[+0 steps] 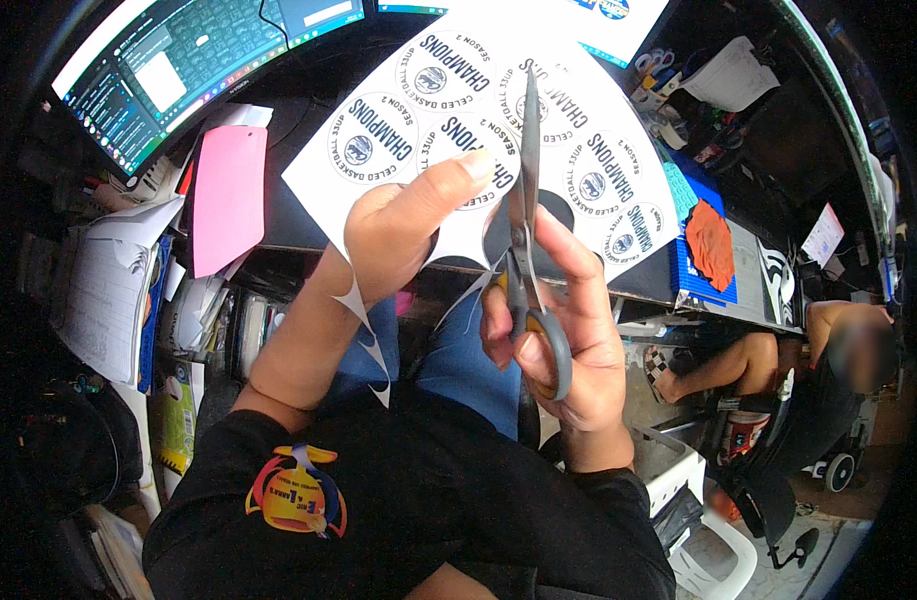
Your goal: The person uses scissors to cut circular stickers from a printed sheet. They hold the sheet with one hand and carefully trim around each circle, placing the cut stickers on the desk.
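My left hand (406, 217) holds a white printed sheet (316, 176), thumb on top of one round design and the other fingers hidden beneath. Rows of circular designs with lettering cover the sheet, and curved gaps show along its near side. Narrow pointed paper strips (376, 360) dangle from the lower edge beside my left forearm. In my right hand (578, 337) is a pair of scissors (531, 135) with dark grey and yellow handles. Its blades point away from me, look nearly together, and lie over the sheet beside the design under my thumb.
A lit monitor (203, 67) stands at the far left, behind a pink sheet (229, 199) and stacked papers (105, 292). Right of the sheet, a crumpled orange piece (707, 244) rests on a blue box (691, 277). Another person's leg (721, 367) and a white plastic chair (728, 555) appear at right.
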Tool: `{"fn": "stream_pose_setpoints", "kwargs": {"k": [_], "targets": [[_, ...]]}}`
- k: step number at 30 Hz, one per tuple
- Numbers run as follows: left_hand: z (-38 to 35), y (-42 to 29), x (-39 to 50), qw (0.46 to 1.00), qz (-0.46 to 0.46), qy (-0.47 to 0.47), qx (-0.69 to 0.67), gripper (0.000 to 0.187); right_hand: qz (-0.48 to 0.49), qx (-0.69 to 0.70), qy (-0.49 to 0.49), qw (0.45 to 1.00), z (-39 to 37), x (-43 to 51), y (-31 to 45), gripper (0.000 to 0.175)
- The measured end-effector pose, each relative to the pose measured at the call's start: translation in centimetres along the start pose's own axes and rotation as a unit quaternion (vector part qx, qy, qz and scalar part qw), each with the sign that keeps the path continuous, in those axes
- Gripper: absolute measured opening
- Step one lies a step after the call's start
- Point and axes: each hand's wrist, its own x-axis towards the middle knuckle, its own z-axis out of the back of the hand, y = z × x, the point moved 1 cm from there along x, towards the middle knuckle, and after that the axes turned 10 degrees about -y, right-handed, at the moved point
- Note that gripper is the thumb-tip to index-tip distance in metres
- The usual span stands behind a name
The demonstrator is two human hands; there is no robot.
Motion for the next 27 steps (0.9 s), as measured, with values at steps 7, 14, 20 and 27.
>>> {"fn": "stream_pose_setpoints", "kwargs": {"k": [7, 14, 20, 27], "targets": [[0.5, -0.3, -0.1, 1.000, -0.003, 0.020, 0.009, 0.029, -0.013, -0.009, 0.082, 0.996, 1.0, 0.1, 1.0, 0.073], [0.8, -0.9, 0.1, 0.999, 0.002, 0.042, 0.020, 0.031, 0.002, -0.017, -0.002, 1.000, 0.5, -0.2, 1.2, 0.081], [1.0, -1.2, 0.0, 0.998, 0.005, 0.063, 0.026, 0.034, 0.008, -0.019, -0.001, 1.000, 0.6, -0.1, 1.3, 0.081], [1.4, -1.8, -0.1, 0.992, 0.009, 0.116, 0.053, 0.037, 0.014, -0.033, 0.012, 0.999, 1.3, -0.3, 1.4, 0.080]]}}
